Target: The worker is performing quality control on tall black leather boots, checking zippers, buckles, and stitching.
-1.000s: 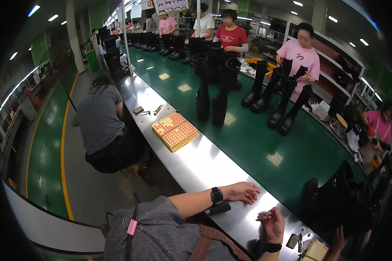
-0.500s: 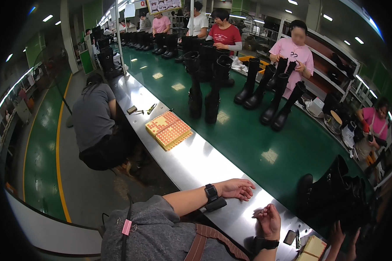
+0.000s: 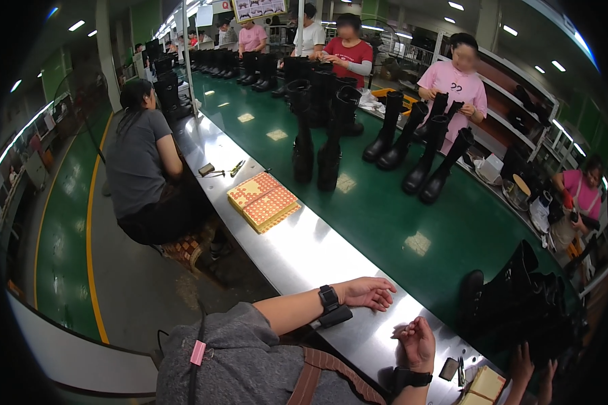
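Observation:
My left hand rests at the metal ledge with its fingers loosely stretched and nothing in them. Closer to me on the right, my right hand is held over the same ledge, empty, its fingers loosely bent but apart. Near the right wrist lie a small dark block and a slim dark tool beside a yellowish stack. Several black boots bunch on the green belt to the right. A co-worker's hands reach up below those boots.
Further along the ledge lie an orange-patterned stack, a brown block and snips. Tall black boots stand on the belt. A co-worker in grey sits on a stool at left; others work across the belt.
The seated co-worker at left has straightened up from a bent posture, uncovering the stool seat. Co-workers opposite have shifted their heads slightly. My hands stay in place.

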A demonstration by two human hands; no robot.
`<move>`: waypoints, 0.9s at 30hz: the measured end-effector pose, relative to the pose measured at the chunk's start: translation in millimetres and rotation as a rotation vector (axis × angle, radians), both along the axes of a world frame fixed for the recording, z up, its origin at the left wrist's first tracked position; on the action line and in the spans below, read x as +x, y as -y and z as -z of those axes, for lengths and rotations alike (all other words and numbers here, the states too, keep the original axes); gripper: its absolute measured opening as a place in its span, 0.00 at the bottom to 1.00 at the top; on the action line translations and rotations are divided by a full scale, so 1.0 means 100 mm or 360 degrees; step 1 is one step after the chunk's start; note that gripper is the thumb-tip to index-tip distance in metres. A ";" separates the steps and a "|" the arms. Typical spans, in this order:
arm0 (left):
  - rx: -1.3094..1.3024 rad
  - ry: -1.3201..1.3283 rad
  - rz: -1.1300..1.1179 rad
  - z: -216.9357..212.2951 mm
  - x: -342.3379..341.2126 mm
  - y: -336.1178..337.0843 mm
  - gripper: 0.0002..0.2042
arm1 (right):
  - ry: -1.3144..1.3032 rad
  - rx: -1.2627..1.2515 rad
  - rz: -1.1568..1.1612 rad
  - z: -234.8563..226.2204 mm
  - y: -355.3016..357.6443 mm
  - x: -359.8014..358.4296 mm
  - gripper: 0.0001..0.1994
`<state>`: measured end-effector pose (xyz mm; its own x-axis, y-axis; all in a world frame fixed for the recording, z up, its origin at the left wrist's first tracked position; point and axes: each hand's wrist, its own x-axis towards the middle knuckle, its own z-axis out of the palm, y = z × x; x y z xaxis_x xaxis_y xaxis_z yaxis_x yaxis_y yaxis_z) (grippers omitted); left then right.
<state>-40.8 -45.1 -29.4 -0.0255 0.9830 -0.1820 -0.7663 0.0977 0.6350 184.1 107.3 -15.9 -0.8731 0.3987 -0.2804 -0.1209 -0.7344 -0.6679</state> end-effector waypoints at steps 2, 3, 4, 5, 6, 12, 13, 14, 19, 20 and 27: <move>0.0037 0.0060 -0.0027 0.02 0.00 0.00 0.12 | -0.0019 -0.0059 -0.0047 0.03 -0.01 0.01 0.09; -0.0023 0.0069 -0.0077 0.03 0.02 -0.01 0.12 | -0.0048 -0.0119 -0.0055 0.05 -0.02 0.03 0.09; 0.0023 0.0112 -0.0068 0.04 0.03 -0.02 0.12 | 0.0002 -0.0076 -0.0068 0.07 -0.03 0.04 0.09; -0.0019 0.0134 -0.0075 0.05 0.02 -0.03 0.12 | -0.0026 -0.0088 -0.0066 0.08 -0.05 0.04 0.10; 0.0008 0.0141 -0.0057 0.05 0.02 -0.03 0.12 | -0.0010 -0.0068 -0.0095 0.10 -0.06 0.03 0.10; 0.0022 0.0091 -0.0082 0.07 0.02 -0.04 0.13 | -0.0048 -0.0096 -0.0126 0.13 -0.11 0.02 0.11; 0.0013 0.0096 -0.0085 0.07 0.03 -0.04 0.13 | -0.0035 -0.0103 -0.0112 0.13 -0.11 0.03 0.11; 0.0006 0.0097 -0.0092 0.08 0.03 -0.04 0.13 | -0.0024 -0.0111 -0.0091 0.13 -0.10 0.03 0.11; -0.0003 0.0070 -0.0116 0.05 0.01 -0.01 0.13 | -0.0029 -0.0259 -0.0021 0.09 -0.05 0.01 0.09; 0.0020 0.0105 -0.0109 0.04 0.01 -0.01 0.12 | -0.0036 -0.0175 -0.0022 0.09 -0.04 0.01 0.09; -0.0011 0.0104 -0.0105 0.00 -0.02 0.01 0.12 | -0.0040 -0.0116 -0.0073 0.02 -0.02 0.01 0.09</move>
<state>-42.7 -45.7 -28.9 -0.0780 0.9783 -0.1919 -0.8111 0.0497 0.5828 185.3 109.7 -17.6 -0.8971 0.3373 -0.2852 -0.1019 -0.7863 -0.6094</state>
